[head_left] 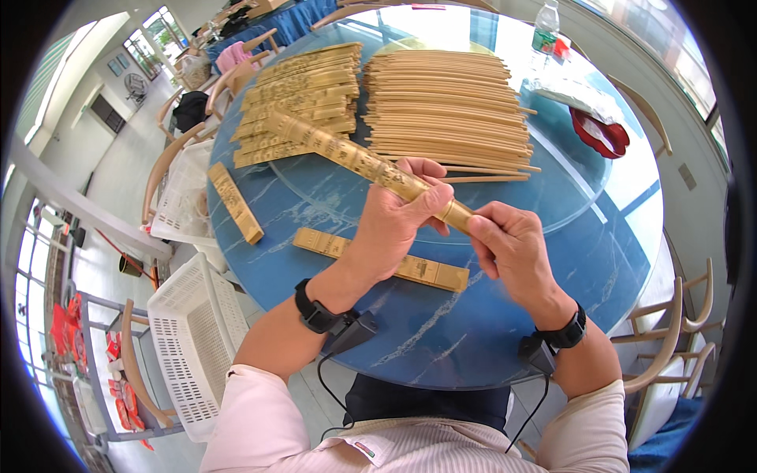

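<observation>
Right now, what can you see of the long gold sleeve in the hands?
The gold sleeve is long and slim, seemingly shiny paper or film, with dark markings. It slants over the table, far end at upper left, overlapping the gold packets in view; contact there is unclear. The left hand grips its lower part; the right hand pinches its near end.

Wooden chairs (670,339) stand around a blue table (453,343) near bright windows (670,35).

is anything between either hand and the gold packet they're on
Nothing visible: the left hand wraps the gold packet, and the right hand grips its near end. The flat packet on the table isn't between them.
</observation>
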The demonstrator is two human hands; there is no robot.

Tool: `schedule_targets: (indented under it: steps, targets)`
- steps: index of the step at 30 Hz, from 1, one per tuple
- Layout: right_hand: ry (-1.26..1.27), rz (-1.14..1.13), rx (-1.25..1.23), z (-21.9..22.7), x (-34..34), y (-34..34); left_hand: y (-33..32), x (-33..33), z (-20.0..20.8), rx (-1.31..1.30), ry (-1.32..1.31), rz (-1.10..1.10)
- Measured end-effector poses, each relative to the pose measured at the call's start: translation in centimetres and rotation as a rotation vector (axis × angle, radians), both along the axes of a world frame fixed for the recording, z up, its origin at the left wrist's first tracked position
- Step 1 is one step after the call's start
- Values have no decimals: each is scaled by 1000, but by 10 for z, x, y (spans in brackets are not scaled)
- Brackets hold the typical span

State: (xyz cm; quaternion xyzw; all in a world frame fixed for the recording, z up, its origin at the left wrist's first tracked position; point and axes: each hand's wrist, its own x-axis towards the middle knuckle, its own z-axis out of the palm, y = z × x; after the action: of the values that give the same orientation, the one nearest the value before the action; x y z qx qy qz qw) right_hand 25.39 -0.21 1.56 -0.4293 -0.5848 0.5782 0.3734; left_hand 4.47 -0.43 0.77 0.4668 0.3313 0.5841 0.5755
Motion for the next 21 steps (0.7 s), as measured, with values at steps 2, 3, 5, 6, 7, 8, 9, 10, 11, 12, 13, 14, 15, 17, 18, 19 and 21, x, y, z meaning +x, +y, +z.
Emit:
schedule_targets:
  steps: [2, 3, 5, 6, 7, 8, 9, 10, 11, 12, 13, 14, 15, 17, 18, 19, 21]
  targets:
    - [-33, -17, 50, -1, 1, 2, 2, -1, -3, 10, -5, 27]
    - [-48, -27, 74, -2, 0, 3, 0, -4, -3, 7, -6, 51]
    - [-93, -21, 104, -2, 0, 1, 2, -7, -4, 1, -13, 92]
    - [-120, -25, 127, -1, -3, 0, 4, -11, -6, -2, -10, 120]
    - [-149, -31, 145, -2, -3, -2, 6, -11, -7, -10, -9, 146]
    - [-103, -20, 160, -7, -1, 0, 8, -10, -4, -23, -47, 203]
    - [-115, -17, 165, -10, -1, 2, 12, -12, -3, -7, -75, 253]
    - [-121, -8, 171, -12, -3, 2, 15, -20, -5, 10, -97, 309]
    - [-129, -8, 180, -11, -2, 3, 21, -28, -7, 32, -121, 357]
    - [-129, 2, 185, -10, -1, 4, 28, -42, -13, 46, -146, 388]
    - [-125, 10, 188, -10, 1, 4, 30, -52, -10, 29, -165, 416]
    - [-122, 17, 189, -9, 3, 5, 32, -60, -5, 9, -186, 442]
    - [-109, 16, 216, -8, 4, 5, 33, -67, 0, -10, -208, 469]
    - [-80, 20, 260, -7, 5, 4, 32, -79, 10, 16, -163, 508]
    - [-68, 20, 265, -5, 6, 4, 32, -85, 16, 28, -142, 527]
    - [-57, 20, 269, -2, 6, 3, 32, -91, 23, 72, -136, 558]
    - [-48, 19, 271, 0, 11, 3, 39, -102, 47, 165, -129, 609]
